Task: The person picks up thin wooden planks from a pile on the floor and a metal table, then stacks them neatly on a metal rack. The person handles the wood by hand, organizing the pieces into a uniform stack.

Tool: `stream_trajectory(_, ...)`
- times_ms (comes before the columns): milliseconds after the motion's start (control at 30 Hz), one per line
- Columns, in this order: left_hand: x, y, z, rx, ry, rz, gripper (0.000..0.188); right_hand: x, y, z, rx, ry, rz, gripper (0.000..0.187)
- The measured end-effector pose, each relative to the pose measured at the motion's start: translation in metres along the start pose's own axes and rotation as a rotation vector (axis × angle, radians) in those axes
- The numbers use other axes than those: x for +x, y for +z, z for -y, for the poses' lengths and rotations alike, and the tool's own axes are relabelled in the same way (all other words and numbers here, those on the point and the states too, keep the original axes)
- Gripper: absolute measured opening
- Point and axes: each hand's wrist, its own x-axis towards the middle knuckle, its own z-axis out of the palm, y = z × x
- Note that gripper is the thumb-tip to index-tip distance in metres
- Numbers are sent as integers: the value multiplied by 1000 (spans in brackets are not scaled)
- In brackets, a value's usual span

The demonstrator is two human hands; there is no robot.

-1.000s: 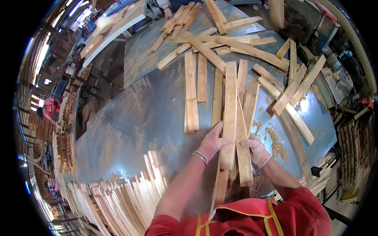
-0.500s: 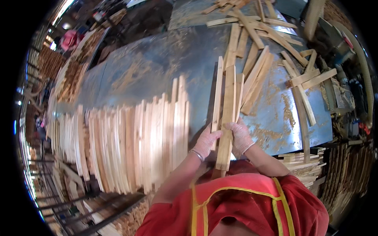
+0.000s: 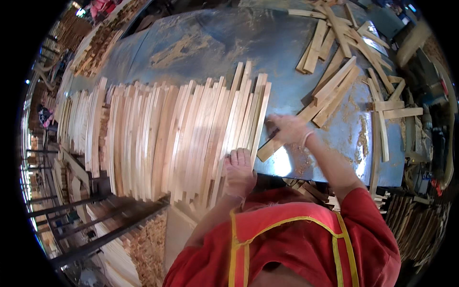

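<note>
One row, centre left; left hand laid on it, fingers together, likely steadying. Right hand over slat, grip unclear.

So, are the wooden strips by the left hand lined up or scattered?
Lined up: the wooden strips run side by side in a packed row with uneven ends; the left hand is near its right end.
</note>
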Motion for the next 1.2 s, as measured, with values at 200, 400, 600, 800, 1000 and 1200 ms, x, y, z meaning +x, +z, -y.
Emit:
stream_trajectory(200, 22, -12, -15, -4, -16, -50, 77, -4, 13, -141, -637, -52, 50, 78)
stream_trajectory(400, 67, 2, -29, 153, -72, -32, 61, -90, -79, -127, -162, 91, -33, 67)
stream_trajectory(600, 80, -19, -22, -12, -47, 26, 73, -62, -36, -201, 441, 375, -326, 52)
stream_trajectory(800, 70, 3, -20, -28, -84, -64, 78, 30, 37, -41, 369, 141, 151, 72)
stream_trajectory(1000, 59, -21, -13, -70, -25, 17, 70, 88, -27, -10, 246, -92, -56, 42)
stream_trajectory(1200, 98, -33, 12, -159, -387, 165, 49, 144, -42, -11, -187, -290, -239, 32)
